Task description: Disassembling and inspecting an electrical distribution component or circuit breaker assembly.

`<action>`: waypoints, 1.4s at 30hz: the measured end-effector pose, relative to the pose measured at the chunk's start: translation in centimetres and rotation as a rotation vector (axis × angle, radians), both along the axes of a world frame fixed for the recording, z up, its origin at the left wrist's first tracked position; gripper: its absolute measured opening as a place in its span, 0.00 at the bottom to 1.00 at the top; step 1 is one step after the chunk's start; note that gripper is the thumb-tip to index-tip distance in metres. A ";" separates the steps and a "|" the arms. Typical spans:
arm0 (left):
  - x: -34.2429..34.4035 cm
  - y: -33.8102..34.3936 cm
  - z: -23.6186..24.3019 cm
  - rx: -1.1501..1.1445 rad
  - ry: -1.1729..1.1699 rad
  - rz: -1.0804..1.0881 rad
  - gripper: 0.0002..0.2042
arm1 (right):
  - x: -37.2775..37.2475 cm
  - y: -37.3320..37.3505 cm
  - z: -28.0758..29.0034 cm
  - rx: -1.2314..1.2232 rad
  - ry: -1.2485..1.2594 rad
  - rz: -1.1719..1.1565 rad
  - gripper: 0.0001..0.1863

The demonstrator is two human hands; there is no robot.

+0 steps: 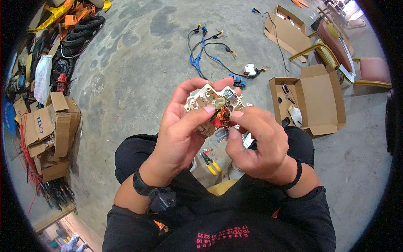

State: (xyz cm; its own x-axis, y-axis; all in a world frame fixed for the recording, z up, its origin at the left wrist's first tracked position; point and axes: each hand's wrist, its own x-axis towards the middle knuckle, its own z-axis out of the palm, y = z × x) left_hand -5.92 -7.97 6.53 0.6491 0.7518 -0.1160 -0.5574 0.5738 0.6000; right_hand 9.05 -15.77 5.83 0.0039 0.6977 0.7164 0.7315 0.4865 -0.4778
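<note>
Gripping the opened cream circuit breaker (212, 101) in the left hand (182, 134), the right hand (256, 145) pinches its copper coil (223, 114) (likely being pried out, needing steady pull).

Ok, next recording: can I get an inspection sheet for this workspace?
Surface: bare stained concrete floor.
Job's things: opened cream plastic device with copper coil showing.
Clutter: yellow-handled pliers and small parts on the floor between the knees.
Hands: left hand grips the device; right hand pinches at the coil.
Cables: black and blue wire bundle.
Surroundings: open cardboard box, stacked boxes, chairs, tyres.
</note>
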 end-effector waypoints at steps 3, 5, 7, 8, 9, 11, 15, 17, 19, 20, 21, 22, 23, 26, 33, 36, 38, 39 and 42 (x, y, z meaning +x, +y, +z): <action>0.0 0.0 -0.4 0.020 -0.008 0.000 0.20 | 0.5 0.2 0.2 0.059 -0.076 0.021 0.19; 0.1 0.0 -0.5 0.016 -0.013 0.003 0.20 | 0.7 -0.1 0.0 -0.035 -0.047 0.029 0.23; 0.1 0.0 -0.3 0.013 -0.019 0.005 0.20 | 0.6 -0.1 0.4 -0.048 -0.028 0.041 0.23; 0.2 -0.1 -0.1 -0.001 -0.015 0.001 0.20 | 0.5 -0.2 0.5 -0.061 -0.011 0.049 0.22; 0.2 -0.1 0.0 -0.015 -0.011 -0.002 0.20 | 0.3 -0.3 0.5 -0.061 -0.012 0.047 0.22; 0.2 -0.1 -0.3 0.024 -0.007 -0.018 0.19 | -0.2 -0.4 0.5 -0.101 0.028 0.013 0.23; 0.1 -0.2 -1.0 0.135 0.022 -0.017 0.17 | -0.3 -0.3 0.5 -0.177 0.023 -0.022 0.23; 0.2 -0.2 -1.0 0.131 0.055 -0.008 0.18 | -0.1 -0.1 0.6 -0.179 0.032 -0.053 0.23; 0.3 -0.2 -1.1 0.122 0.087 0.003 0.19 | 0.4 0.0 0.9 -0.190 0.020 -0.041 0.22; 0.4 -0.2 -1.1 0.127 0.091 -0.015 0.19 | 0.5 0.0 1.1 -0.197 0.011 -0.029 0.21; 0.4 -0.2 -1.2 0.131 0.094 -0.033 0.19 | 0.5 0.0 1.1 -0.202 0.012 -0.020 0.21; 0.3 -0.2 -1.2 0.136 0.104 -0.029 0.18 | 0.4 0.0 1.2 -0.195 -0.022 -0.043 0.20; 0.4 -0.1 -1.1 0.130 0.102 -0.024 0.18 | 0.5 -0.1 1.3 -0.188 -0.060 -0.070 0.18; 0.4 0.0 -0.9 0.151 0.156 -0.041 0.18 | 0.5 -0.3 1.1 -0.165 -0.074 -0.116 0.17; 0.8 -0.4 -1.1 0.186 0.165 -0.006 0.17 | 0.0 -0.4 1.4 -0.316 0.086 -0.059 0.22; 0.6 -0.2 -1.5 0.214 0.179 0.001 0.17 | -0.1 0.0 0.4 -0.368 0.027 -0.048 0.24; 0.5 0.0 -1.8 0.256 0.199 0.006 0.18 | 0.2 0.0 0.7 -0.404 0.030 -0.057 0.23; 0.4 0.0 -1.7 0.243 0.205 -0.012 0.18 | 0.2 -0.1 0.8 -0.432 0.033 -0.066 0.22; 0.3 -0.1 -1.4 0.234 0.217 -0.036 0.19 | 0.4 -0.1 1.1 -0.409 0.002 -0.072 0.20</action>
State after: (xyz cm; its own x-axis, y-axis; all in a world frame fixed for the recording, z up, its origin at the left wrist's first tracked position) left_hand -5.60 -8.03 5.10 0.6546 0.7517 -0.0806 -0.3842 0.4227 0.8208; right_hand 9.46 -15.85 6.93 0.0641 0.9227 0.3803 0.7559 0.2039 -0.6221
